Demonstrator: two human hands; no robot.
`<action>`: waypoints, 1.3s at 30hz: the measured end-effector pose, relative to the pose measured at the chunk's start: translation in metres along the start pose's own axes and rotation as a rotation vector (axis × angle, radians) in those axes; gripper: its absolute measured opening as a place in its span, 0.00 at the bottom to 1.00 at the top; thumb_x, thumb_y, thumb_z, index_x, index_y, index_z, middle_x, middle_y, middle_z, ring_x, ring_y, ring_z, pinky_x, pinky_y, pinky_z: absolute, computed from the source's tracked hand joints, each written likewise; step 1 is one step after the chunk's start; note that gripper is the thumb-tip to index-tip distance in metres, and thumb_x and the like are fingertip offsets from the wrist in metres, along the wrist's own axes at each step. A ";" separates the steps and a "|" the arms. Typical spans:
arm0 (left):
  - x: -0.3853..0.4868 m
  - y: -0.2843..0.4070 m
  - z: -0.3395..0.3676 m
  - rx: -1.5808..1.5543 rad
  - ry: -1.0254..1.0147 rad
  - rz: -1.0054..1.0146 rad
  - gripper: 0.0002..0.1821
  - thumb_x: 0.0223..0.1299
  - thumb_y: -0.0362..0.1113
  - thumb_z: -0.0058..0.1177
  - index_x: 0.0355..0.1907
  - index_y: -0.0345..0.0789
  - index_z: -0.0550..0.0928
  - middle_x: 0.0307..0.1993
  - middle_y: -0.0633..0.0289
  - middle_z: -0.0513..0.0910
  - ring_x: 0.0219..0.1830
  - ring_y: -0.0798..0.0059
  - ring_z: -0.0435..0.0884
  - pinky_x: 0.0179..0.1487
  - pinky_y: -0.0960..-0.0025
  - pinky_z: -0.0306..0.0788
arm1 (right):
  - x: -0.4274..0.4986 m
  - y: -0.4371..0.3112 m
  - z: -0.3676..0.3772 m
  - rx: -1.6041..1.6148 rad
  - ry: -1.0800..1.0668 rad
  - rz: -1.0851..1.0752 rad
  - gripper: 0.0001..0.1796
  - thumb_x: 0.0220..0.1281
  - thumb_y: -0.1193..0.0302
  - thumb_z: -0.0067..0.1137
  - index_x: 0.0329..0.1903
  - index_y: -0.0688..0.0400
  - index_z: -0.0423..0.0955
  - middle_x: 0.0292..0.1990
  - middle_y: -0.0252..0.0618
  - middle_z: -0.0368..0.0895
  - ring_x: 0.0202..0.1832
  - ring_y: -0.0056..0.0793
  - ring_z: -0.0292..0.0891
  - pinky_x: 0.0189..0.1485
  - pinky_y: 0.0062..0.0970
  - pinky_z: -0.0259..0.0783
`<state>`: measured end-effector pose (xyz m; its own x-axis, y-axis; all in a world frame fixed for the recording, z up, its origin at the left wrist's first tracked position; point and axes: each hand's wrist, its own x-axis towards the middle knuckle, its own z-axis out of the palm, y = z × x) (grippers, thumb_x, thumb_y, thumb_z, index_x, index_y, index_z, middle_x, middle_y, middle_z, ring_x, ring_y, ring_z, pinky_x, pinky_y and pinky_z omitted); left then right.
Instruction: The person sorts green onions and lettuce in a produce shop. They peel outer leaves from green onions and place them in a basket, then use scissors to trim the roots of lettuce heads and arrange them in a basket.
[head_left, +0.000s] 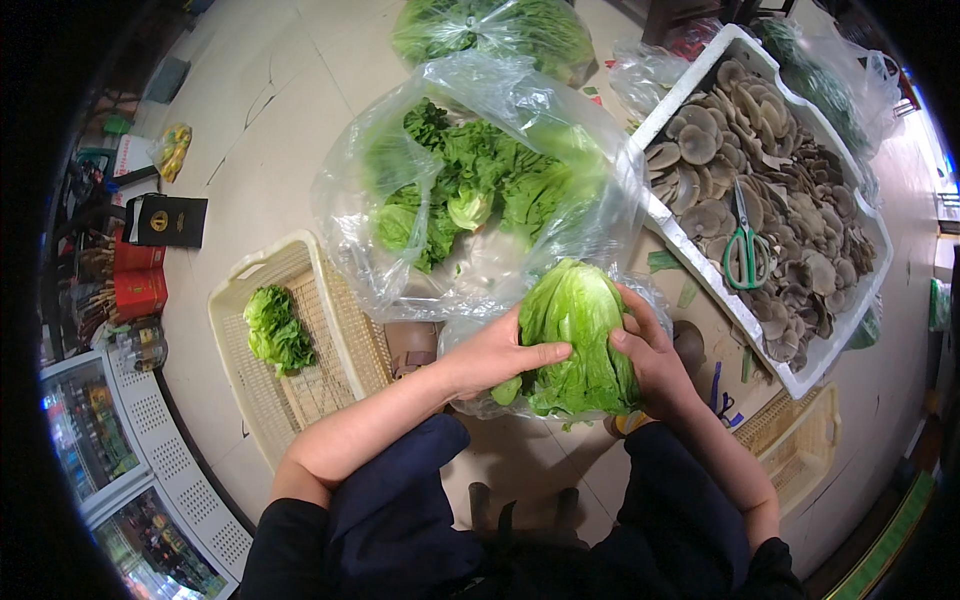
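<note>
Between my two hands is a head of green lettuce (576, 337), its pale base towards the far side and its leaf tips towards me. My left hand (501, 356) grips its left side, thumb laid across the leaves. On the right side my right hand (651, 352) clasps it, with the thumb on top and the fingers partly hidden behind. Just beyond lies a large clear plastic bag (345, 202), open at the top, with several lettuce heads (472, 176) inside. A cream plastic basket (229, 360) to my left holds one lettuce head (279, 330).
A white foam box (814, 379) of oyster mushrooms (806, 217) stands at right, green-handled scissors (744, 251) lying on them. Another plastic basket (802, 446) sits partly under it. A second full bag of greens (491, 34) is at the far side. Glass-fronted cabinets (97, 427) line the left.
</note>
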<state>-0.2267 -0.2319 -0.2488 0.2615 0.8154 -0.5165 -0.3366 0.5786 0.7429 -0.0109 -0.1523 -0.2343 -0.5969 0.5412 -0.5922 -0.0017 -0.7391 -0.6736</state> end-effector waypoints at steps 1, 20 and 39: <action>0.000 -0.001 0.001 -0.003 0.032 0.009 0.37 0.62 0.41 0.62 0.69 0.31 0.62 0.59 0.57 0.75 0.59 0.73 0.73 0.63 0.67 0.68 | -0.001 0.000 0.000 -0.010 -0.010 -0.008 0.34 0.67 0.70 0.52 0.73 0.53 0.53 0.62 0.45 0.68 0.63 0.33 0.65 0.65 0.32 0.62; 0.002 -0.007 -0.004 -0.163 0.198 -0.003 0.28 0.68 0.43 0.54 0.64 0.29 0.67 0.57 0.57 0.76 0.57 0.74 0.74 0.61 0.69 0.68 | -0.003 0.002 0.010 -0.001 0.018 -0.060 0.33 0.68 0.73 0.50 0.73 0.52 0.52 0.61 0.44 0.68 0.61 0.33 0.67 0.64 0.32 0.65; -0.001 -0.001 -0.007 -0.265 0.260 -0.148 0.25 0.58 0.30 0.42 0.60 0.27 0.69 0.50 0.57 0.78 0.49 0.72 0.79 0.55 0.68 0.74 | -0.003 -0.011 0.014 -0.040 -0.022 -0.039 0.30 0.69 0.68 0.52 0.71 0.56 0.56 0.60 0.41 0.70 0.61 0.32 0.68 0.63 0.30 0.66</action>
<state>-0.2325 -0.2337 -0.2518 0.0984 0.6810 -0.7256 -0.5435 0.6476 0.5341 -0.0201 -0.1513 -0.2192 -0.6143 0.5603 -0.5556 0.0062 -0.7007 -0.7135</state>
